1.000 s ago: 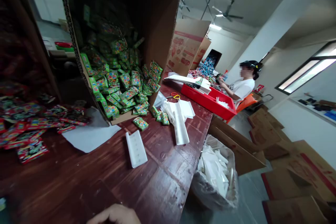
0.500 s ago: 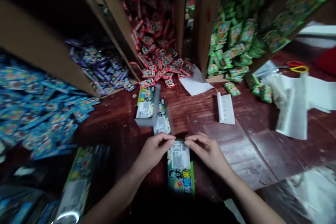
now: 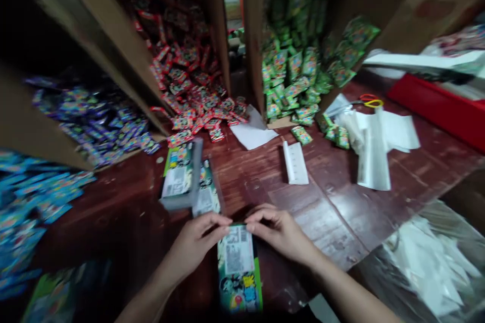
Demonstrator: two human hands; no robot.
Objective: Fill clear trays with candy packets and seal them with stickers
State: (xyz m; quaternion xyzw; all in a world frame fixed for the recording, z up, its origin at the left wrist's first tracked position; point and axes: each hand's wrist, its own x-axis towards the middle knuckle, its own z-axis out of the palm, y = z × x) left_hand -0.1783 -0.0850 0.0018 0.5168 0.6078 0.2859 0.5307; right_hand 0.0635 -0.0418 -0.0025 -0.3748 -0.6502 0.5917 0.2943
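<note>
My left hand (image 3: 199, 242) and my right hand (image 3: 278, 232) both pinch the far end of a long green printed bag (image 3: 238, 267) with a white label, which lies flat on the dark red wooden table (image 3: 333, 212) just in front of me. Their fingertips almost meet at the bag's top edge. Just beyond my left hand lies a small stack of similar bags (image 3: 184, 176), one of them slid off to the right.
Tipped cardboard boxes spill small packets onto the table: blue (image 3: 26, 197), purple (image 3: 98, 121), red (image 3: 189, 91), green (image 3: 299, 75). A white strip (image 3: 295, 161), white paper pieces (image 3: 373, 146), scissors (image 3: 369, 101) and a red tray (image 3: 439, 106) lie right. A clear waste bag (image 3: 424, 257) hangs at the table's right edge.
My view swung from the seated person and green box down to the table in front of me. Both hands now hold the green bag's end; since half a second ago, barely any movement.
</note>
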